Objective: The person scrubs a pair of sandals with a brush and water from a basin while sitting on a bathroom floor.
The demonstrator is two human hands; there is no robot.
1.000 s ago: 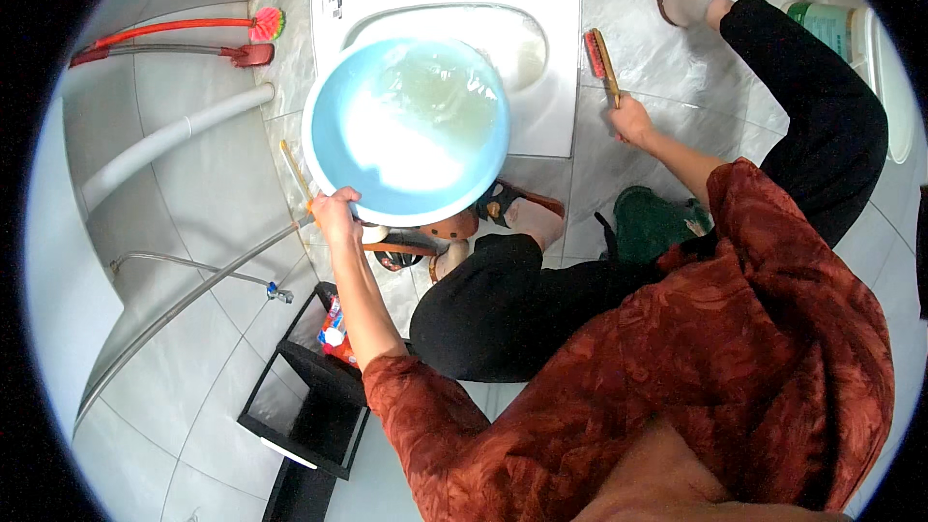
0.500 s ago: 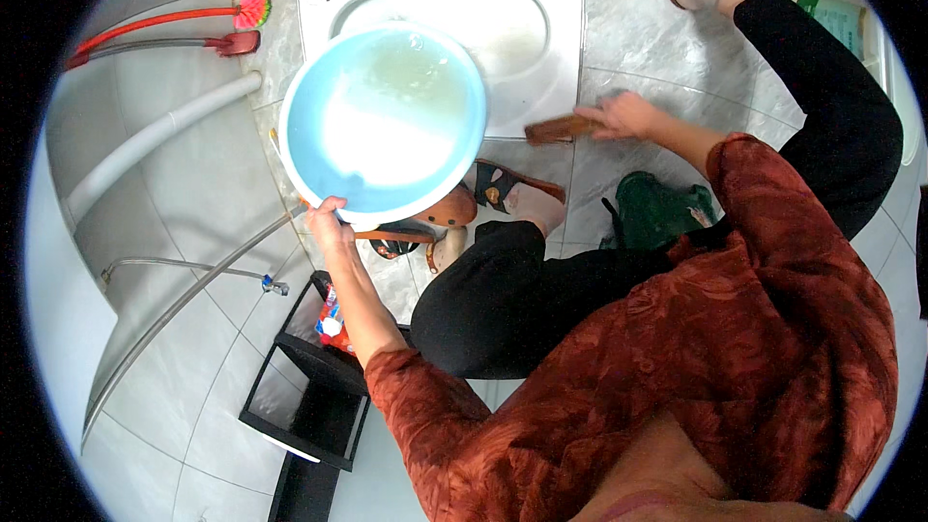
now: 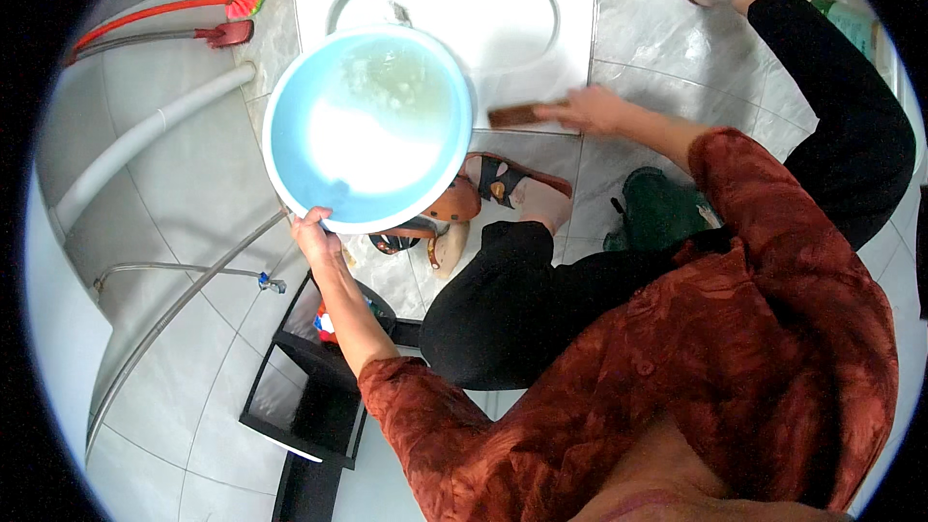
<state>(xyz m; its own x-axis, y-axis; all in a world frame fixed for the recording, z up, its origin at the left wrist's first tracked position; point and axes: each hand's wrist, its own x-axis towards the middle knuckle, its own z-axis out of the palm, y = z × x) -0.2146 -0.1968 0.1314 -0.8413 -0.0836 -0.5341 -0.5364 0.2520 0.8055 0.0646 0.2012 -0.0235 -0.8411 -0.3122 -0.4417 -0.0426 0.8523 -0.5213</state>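
My left hand (image 3: 317,237) is closed on the near-left rim of a light blue basin (image 3: 290,169), its thumb over the edge. The basin is tilted and holds cloudy water; bright glare covers its middle. In my right hand (image 3: 592,111), slightly blurred, is a brown brush (image 3: 512,116), which looks wooden. It points left toward the basin's right side, a small gap away, over the near edge of a white squat toilet (image 3: 541,87). Part of the toilet is hidden behind the basin.
My sandalled foot (image 3: 498,182) is beside brown footwear (image 3: 454,201) partly under the basin. A dark green object (image 3: 657,208) sits by my leg. On the left are a black shelf (image 3: 314,416), a metal hose (image 3: 184,304), a white pipe (image 3: 164,126) and long-handled brushes (image 3: 227,34).
The brush in my right hand has moved left, nearer the basin. The basin has shifted a little to the left with my left hand still on its rim.
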